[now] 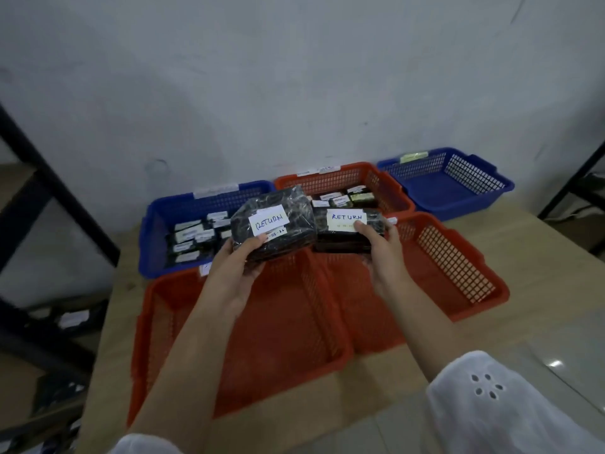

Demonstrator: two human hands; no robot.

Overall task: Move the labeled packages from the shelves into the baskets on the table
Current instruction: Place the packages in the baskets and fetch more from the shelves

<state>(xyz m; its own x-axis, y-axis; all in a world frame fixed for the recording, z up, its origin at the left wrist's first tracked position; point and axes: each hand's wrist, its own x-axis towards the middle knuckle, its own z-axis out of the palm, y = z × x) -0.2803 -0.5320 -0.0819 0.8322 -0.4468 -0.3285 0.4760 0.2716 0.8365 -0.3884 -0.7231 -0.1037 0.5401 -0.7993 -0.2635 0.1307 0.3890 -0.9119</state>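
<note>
A wooden table [540, 257] carries five mesh baskets. The nearest red basket [183, 322] is the largest in view. A second red basket [458, 267] touches its right side. Behind it is a blue basket [154, 237] of labelled packages, and farther back right are a third red basket [360, 178] and another blue basket [458, 198].

Above its far rim, the left hand [235, 273] grips a black wrapped package [288, 231], thumb on top. Over its far right corner, the right hand [386, 253] grips a second package [340, 239]. Both are labelled "RETURN".
</note>
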